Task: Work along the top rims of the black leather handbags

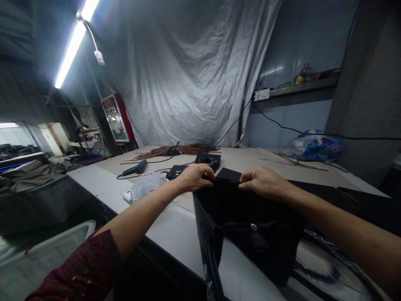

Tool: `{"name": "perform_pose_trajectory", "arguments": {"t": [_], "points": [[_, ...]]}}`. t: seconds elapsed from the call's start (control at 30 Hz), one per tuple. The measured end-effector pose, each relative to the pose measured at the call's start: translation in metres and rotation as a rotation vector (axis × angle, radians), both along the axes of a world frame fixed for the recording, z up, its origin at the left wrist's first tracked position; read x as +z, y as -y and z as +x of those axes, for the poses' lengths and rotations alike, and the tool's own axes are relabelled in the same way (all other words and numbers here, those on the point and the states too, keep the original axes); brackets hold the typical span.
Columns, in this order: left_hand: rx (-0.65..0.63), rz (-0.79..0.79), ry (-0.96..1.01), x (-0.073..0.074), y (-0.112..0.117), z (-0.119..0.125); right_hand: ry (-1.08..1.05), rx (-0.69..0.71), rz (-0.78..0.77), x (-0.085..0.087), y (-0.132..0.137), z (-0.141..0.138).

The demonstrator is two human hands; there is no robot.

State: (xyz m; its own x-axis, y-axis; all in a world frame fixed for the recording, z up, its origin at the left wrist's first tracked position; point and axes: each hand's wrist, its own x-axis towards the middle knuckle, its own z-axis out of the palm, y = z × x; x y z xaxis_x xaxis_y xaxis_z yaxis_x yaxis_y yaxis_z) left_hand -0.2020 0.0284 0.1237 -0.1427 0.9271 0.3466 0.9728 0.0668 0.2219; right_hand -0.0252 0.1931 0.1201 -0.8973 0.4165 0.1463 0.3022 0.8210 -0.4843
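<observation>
A black bag (pixel 250 221) stands at the front of the table, its far top edge pinched between the fingers of both my hands. My left hand (pixel 198 177) grips that edge toward the left, thumb on the near side. On the right part of the same edge, my right hand (pixel 261 180) is closed as well. A small strap with a round metal snap (pixel 254 227) shows on the bag's dark inside. Just beyond the edge, between my hands, is a flat black piece (pixel 229 174). The bag's lower interior is too dark to make out.
A small white fan (pixel 148 186) and a dark handheld tool (pixel 134 168) with a cable lie left on the table (pixel 106 184). Behind are black pieces with metal fittings (pixel 208 160) and a bundle of brown cords (pixel 191 149). A plastic bag (pixel 316 146) sits back right.
</observation>
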Motion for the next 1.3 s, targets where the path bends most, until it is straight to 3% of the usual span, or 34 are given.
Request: {"name": "perform_pose_trajectory", "arguments": {"t": [0.23,0.6,0.8,0.93,1.17,1.3], "points": [[0.000,-0.012,-0.016,0.000,-0.003,0.002,-0.002,0.001,-0.001,-0.004,-0.004,0.000],[0.169,0.047,-0.073,-0.005,-0.009,0.011,0.056,-0.001,-0.059,-0.004,-0.006,0.002],[0.178,0.055,-0.116,-0.006,-0.013,0.013,0.072,-0.033,0.040,-0.002,-0.003,0.000],[0.184,0.066,-0.134,-0.007,-0.015,0.016,0.009,0.060,0.080,-0.001,-0.003,-0.006],[0.181,0.079,-0.106,-0.008,-0.015,0.015,0.040,0.083,-0.176,-0.003,-0.008,-0.018],[0.180,0.078,-0.092,-0.008,-0.014,0.016,0.070,0.028,-0.128,0.001,-0.008,-0.024]]}}
